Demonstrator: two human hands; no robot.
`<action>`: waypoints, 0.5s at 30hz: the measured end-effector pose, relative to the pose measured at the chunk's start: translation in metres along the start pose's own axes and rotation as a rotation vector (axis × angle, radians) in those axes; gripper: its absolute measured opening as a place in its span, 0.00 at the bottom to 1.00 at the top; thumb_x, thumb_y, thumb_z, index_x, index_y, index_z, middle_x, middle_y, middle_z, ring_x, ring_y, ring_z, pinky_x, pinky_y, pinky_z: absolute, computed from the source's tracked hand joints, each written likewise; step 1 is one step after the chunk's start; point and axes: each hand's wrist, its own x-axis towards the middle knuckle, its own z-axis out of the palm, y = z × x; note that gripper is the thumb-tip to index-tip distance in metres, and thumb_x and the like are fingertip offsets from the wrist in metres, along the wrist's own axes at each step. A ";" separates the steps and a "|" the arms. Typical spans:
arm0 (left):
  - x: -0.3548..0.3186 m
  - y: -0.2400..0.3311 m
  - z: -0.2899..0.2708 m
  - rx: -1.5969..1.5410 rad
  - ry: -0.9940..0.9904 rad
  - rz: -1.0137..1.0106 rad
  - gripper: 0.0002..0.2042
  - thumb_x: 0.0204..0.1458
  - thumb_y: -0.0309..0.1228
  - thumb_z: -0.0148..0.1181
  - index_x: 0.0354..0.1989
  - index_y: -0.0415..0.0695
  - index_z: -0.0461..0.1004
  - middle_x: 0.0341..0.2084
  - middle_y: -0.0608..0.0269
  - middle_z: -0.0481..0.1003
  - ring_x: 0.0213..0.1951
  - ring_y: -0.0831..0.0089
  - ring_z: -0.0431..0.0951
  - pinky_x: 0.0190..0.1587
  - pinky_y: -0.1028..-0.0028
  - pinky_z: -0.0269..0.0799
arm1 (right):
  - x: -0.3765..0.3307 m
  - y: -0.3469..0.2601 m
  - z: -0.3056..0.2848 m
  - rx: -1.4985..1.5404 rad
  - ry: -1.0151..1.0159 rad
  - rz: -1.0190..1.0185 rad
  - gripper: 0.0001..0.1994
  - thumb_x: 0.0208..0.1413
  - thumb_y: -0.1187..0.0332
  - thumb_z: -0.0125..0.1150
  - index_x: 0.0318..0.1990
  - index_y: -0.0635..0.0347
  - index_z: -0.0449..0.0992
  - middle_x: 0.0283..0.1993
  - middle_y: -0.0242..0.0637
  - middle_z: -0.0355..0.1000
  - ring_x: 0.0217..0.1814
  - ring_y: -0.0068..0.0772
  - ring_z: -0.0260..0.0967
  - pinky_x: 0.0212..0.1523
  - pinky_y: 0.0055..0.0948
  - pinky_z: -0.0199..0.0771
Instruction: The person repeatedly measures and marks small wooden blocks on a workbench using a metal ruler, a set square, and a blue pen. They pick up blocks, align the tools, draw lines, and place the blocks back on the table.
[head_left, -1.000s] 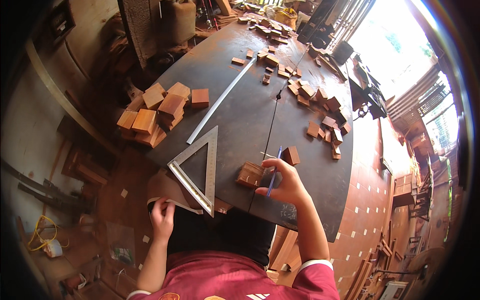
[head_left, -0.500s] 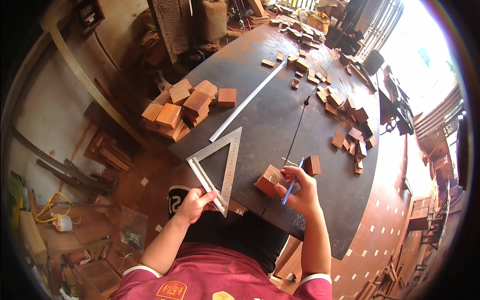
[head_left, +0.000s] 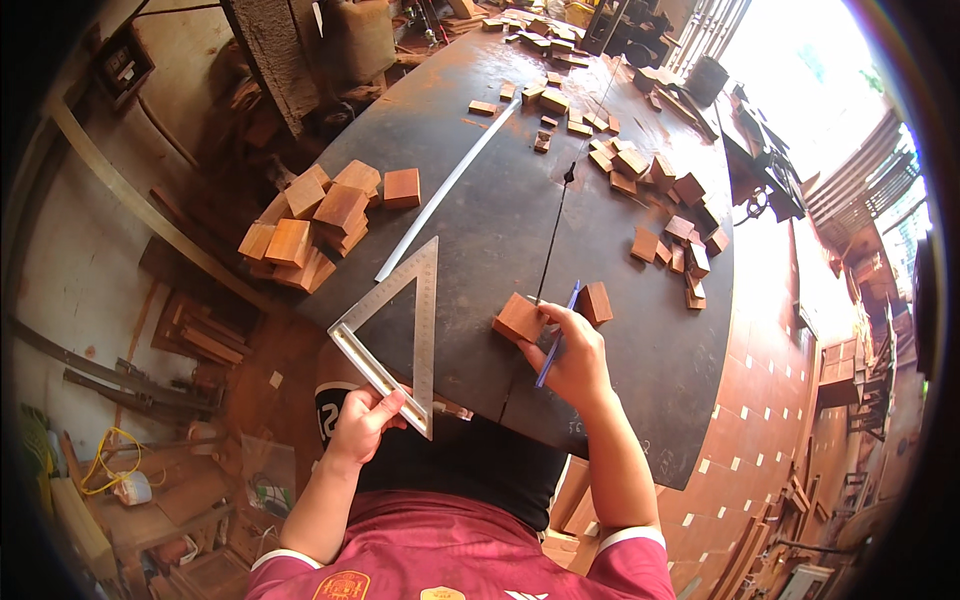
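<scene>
The left hand (head_left: 368, 422) grips the lower corner of a metal triangle square (head_left: 400, 325), whose long axis runs up toward 1 o'clock over the near-left edge of the desk (head_left: 480, 230). At 3 o'clock from it, apart, a wood block (head_left: 519, 318) lies under the fingertips of the right hand (head_left: 572, 358), the nearer hand, which also clasps a blue pen (head_left: 556, 338). A second block (head_left: 596, 302) lies just beside. Bare desk lies between square and block; the near rim is close.
</scene>
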 end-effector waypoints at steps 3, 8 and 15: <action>-0.005 0.003 0.001 0.001 0.003 -0.002 0.11 0.66 0.32 0.60 0.46 0.34 0.79 0.35 0.58 0.83 0.35 0.74 0.84 0.36 0.78 0.78 | 0.000 -0.001 -0.001 0.209 -0.094 0.033 0.31 0.46 0.70 0.80 0.59 0.60 0.74 0.50 0.47 0.79 0.51 0.49 0.79 0.54 0.40 0.80; -0.014 0.015 0.010 -0.037 -0.056 -0.028 0.12 0.66 0.32 0.61 0.47 0.34 0.79 0.35 0.58 0.83 0.35 0.74 0.84 0.36 0.78 0.78 | 0.002 -0.004 0.004 0.264 -0.164 -0.043 0.31 0.45 0.70 0.80 0.59 0.59 0.74 0.51 0.47 0.79 0.50 0.49 0.79 0.53 0.39 0.80; -0.006 0.026 0.033 0.043 -0.135 -0.039 0.13 0.66 0.33 0.60 0.47 0.34 0.78 0.36 0.56 0.83 0.35 0.73 0.84 0.38 0.76 0.79 | 0.002 -0.008 -0.001 0.163 -0.177 -0.097 0.29 0.43 0.66 0.82 0.55 0.59 0.77 0.47 0.45 0.79 0.49 0.47 0.79 0.51 0.39 0.80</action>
